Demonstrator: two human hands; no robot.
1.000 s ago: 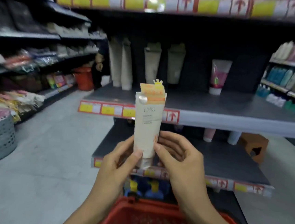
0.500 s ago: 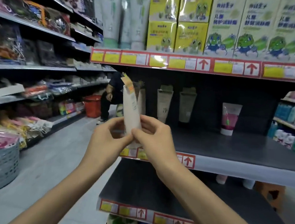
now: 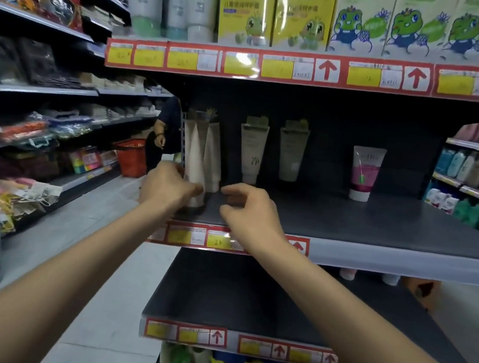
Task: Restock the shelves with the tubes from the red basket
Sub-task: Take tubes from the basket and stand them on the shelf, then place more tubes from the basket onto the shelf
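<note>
Two hands work at the shelf [image 3: 344, 222]. Left hand [image 3: 168, 188] grips a cream tube [image 3: 198, 160] at ten o'clock, likely seating it upright beside its matching neighbours; right hand [image 3: 247, 211] hovers half-open at the tube's three o'clock, holding nothing.

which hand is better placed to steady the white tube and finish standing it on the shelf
Left, probably. The left hand already has its fingers around the base of the tall white plastic tube on the dark grey metal shelf. The right hand hovers open beside it, apparently touching nothing.
</note>
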